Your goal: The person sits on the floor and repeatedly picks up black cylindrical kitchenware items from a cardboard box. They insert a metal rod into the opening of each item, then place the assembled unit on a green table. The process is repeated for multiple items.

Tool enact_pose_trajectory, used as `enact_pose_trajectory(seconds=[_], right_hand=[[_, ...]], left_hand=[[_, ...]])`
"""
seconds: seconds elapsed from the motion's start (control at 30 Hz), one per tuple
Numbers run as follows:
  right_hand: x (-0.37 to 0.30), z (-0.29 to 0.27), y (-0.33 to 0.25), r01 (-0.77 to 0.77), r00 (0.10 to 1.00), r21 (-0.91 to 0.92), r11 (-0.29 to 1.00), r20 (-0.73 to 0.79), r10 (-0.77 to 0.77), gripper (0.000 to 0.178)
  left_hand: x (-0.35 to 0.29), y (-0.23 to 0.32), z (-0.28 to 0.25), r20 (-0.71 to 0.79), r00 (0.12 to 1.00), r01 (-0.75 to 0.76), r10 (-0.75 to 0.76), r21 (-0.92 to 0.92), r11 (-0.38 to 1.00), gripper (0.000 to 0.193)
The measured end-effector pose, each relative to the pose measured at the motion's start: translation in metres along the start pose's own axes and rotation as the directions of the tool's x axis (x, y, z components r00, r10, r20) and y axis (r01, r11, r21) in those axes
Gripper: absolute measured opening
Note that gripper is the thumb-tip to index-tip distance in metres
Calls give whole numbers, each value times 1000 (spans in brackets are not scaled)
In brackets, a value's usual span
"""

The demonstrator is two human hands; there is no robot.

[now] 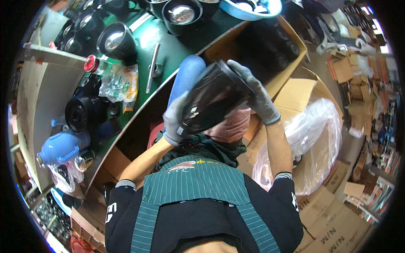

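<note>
A black, glossy, pot-like container [213, 99] is held tilted above my lap, a little blurred. My left hand [174, 120], in a grey glove, is closed against its lower left side. My right hand [258, 93], gloved the same way, grips the rim at its upper right. Small bright reflections or flecks show on the container's dark side. Its inside is hidden from me. Similar black pots with shiny bottoms stand on the green table ahead, among them one pot [116, 41] at the left and another pot [182, 16] at the far edge.
An open cardboard box [304, 47] with dark round things stands at the right. Below it is a carton lined with clear plastic [322, 126]. On the green table [139, 52] lie a metal rod [152, 67], a red-capped jar [92, 64] and a blue bottle [63, 146]. A blue basin [253, 12] sits far off.
</note>
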State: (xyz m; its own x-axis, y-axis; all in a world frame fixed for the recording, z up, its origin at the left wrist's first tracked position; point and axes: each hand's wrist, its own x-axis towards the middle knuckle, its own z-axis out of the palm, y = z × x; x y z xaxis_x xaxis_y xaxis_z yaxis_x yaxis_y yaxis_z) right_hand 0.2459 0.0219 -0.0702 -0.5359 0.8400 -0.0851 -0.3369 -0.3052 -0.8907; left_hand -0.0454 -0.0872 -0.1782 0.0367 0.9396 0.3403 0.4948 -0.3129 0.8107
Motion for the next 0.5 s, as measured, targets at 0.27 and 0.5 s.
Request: enact_pose_trajectory(seconds=[0.27, 0.5], right_hand=[[39, -14, 70, -115, 965, -337, 934, 184, 185, 50], [36, -6, 73, -88, 996, -261, 961, 1, 92, 53]], left_hand=[[49, -42, -66, 79, 985, -174, 155, 398, 901, 56], [124, -136, -43, -4, 914, 332, -406, 584, 741, 65]])
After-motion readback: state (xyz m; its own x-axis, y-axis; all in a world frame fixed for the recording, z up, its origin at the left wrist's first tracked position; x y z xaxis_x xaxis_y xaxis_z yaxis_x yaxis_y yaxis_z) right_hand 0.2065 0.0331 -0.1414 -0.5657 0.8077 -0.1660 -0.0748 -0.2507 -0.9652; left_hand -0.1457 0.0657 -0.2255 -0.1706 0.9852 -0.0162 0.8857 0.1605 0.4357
